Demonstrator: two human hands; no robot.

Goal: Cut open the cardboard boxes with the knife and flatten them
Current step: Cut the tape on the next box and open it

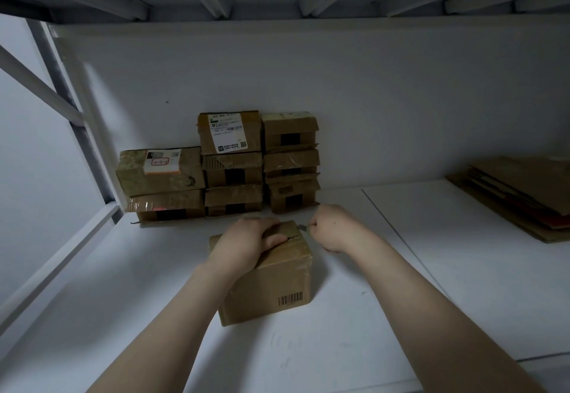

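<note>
Cardboard box (271, 281) stands central on the desk (401, 300), toward its front edge. Left hand (246, 240) holds its top, fingers curled over the far flap. Right hand (334, 229) grips the knife (303, 226), blade at the box's far right corner.

The left hand (246, 243) holds the box (277, 284); the right hand (334, 230) grips the knife (303, 226)

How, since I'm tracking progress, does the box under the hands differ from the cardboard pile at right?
The box stands whole and taped; the cardboard pile lies flattened. The left hand grips the box, the knife at its top edge; nothing touches the pile. Both are brown cardboard.
</note>
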